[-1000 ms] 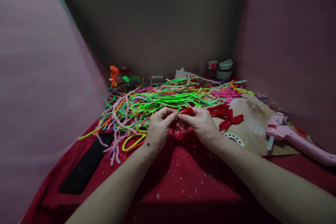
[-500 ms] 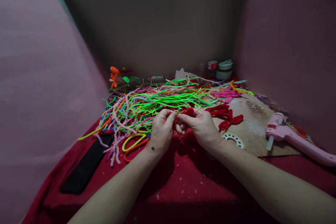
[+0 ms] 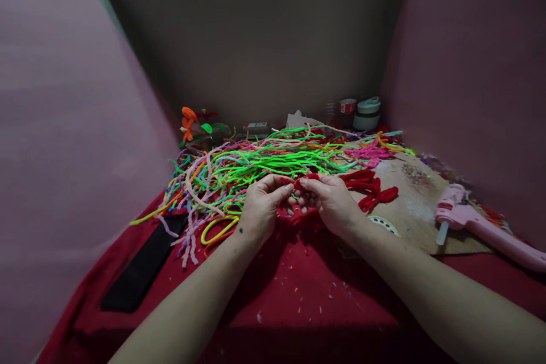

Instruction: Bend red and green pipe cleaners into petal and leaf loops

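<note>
Between my two hands is a red pipe cleaner (image 3: pixel 313 176), bent into a shape I cannot fully make out. My left hand (image 3: pixel 263 202) pinches it with thumb and forefinger. My right hand (image 3: pixel 330 196) grips it close beside, thumb and finger pressed together. Just behind my hands spreads a heap of pipe cleaners (image 3: pixel 277 159), bright green on top. More red pipe cleaner loops (image 3: pixel 373 190) lie to the right of my right hand. Partly behind my left forearm show the yellow and orange handles of scissors (image 3: pixel 219 230).
A pink hot glue gun (image 3: pixel 458 210) rests at the right on a brown board (image 3: pixel 420 199). A white disc with holes (image 3: pixel 384 224) lies by my right wrist. At the left is a black flat strip (image 3: pixel 140 267). Jars (image 3: pixel 367 114) and an orange flower (image 3: pixel 187 124) stand at the back.
My hands have moved slightly apart and their fingers have shifted along the red pipe cleaner. The whole view has shifted a little; the things on the table lie as before.
</note>
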